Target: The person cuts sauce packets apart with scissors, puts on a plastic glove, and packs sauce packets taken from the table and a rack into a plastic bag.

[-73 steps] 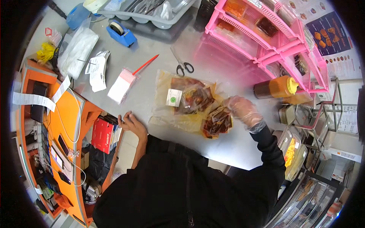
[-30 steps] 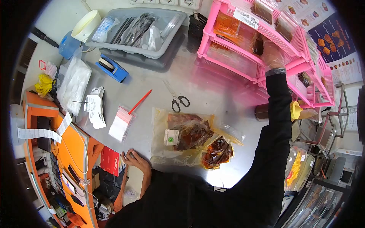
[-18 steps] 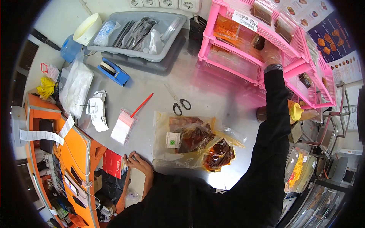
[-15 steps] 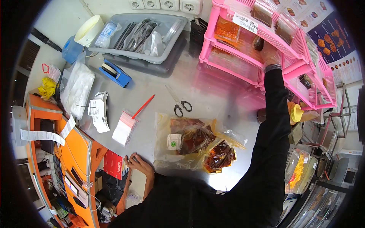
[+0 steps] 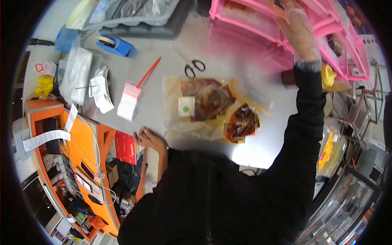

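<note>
My right hand [image 5: 297, 34], in a clear plastic glove, is raised at the front of the pink rack [image 5: 249, 22]. Its fingertips are blurred and partly beyond the top of the view, beside a dark packet [image 5: 279, 3]; whether they grip it is unclear. My left hand [image 5: 150, 139] rests on the table's front edge, fingers bent and apart, holding nothing. Between the hands lies a clear bag [image 5: 173, 124] with a white label [image 5: 186, 106] and dark reddish-brown contents. A smaller packet of dark sauce [image 5: 241, 123] overlaps its right side.
Black-handled scissors [image 5: 190, 67], a red pen [image 5: 149, 72], small clear bags [image 5: 129, 101] and a blue tape dispenser [image 5: 116, 44] lie on the metal table. A grey tray [image 5: 139, 20] stands behind them. An orange counter [image 5: 81, 159] adjoins at left, and a yellow-capped bottle [image 5: 328, 75] stands at right.
The camera has tilted downward, so the table's things sit higher in view. My right hand has drawn back from inside the rack toward its front. My left hand stays at the table edge.
</note>
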{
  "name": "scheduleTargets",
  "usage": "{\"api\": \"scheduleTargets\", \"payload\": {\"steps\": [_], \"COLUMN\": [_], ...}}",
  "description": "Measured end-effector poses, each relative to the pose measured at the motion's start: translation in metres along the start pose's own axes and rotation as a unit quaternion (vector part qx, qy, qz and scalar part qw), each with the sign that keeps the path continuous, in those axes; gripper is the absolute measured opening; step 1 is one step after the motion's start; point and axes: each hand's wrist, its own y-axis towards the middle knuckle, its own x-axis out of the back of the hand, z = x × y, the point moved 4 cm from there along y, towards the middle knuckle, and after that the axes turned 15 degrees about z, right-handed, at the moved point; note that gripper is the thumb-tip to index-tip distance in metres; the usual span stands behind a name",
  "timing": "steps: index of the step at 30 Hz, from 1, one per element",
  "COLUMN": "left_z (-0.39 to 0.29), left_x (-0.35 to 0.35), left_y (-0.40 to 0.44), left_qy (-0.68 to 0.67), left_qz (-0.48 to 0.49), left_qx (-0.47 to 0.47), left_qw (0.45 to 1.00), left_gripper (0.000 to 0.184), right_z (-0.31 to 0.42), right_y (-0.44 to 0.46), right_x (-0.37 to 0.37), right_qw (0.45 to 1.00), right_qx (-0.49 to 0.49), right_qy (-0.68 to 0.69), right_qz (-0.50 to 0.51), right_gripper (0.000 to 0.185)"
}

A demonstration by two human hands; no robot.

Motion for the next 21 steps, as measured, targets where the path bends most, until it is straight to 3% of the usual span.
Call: {"api": "scheduleTargets", "payload": {"steps": [1, 4, 6, 10, 13, 16, 17, 21], "left_z": [-0.001, -0.004, -0.005, -0.002, 0.001, -0.006, -0.006, -0.010], "left_x": [0.000, -0.003, -0.004, -0.004, -0.005, -0.004, -0.003, -0.002], "left_y": [-0.001, 0.001, 0.001, 0.003, 0.002, 0.002, 0.002, 0.001], "left_qy": [-0.010, -0.009, -0.009, -0.007, -0.016, -0.013, -0.016, -0.013], "left_qz": [0.002, -0.011, -0.012, 0.012, 0.011, 0.003, 0.004, 0.004], "left_qx": [0.004, 0.015, 0.019, 0.012, -0.002, 0.010, 0.006, 0.000], "left_qw": [1.000, 1.000, 1.000, 1.000, 1.000, 1.000, 1.000, 1.000], "left_gripper": [0.034, 0.032, 0.031, 0.032, 0.031, 0.030, 0.029, 0.028], "right_z": [0.013, 0.060, 0.087, 0.108, 0.122, 0.139, 0.146, 0.166], "right_y": [-0.023, -0.070, -0.109, -0.186, -0.230, -0.243, -0.242, -0.245], "right_x": [-0.002, 0.009, 0.009, -0.047, -0.073, -0.076, -0.077, -0.087], "right_qw": [1.000, 0.958, 0.948, 0.864, 0.899, 0.879, 0.848, 0.831], "right_qx": [-0.013, -0.112, -0.153, -0.214, -0.209, -0.325, -0.366, -0.429], "right_qy": [0.012, 0.246, 0.215, 0.183, 0.160, 0.107, 0.111, 0.088], "right_qz": [-0.011, 0.096, 0.176, 0.417, 0.349, 0.332, 0.368, 0.342], "right_gripper": [0.036, 0.020, 0.020, 0.026, 0.028, 0.030, 0.034, 0.039]}}
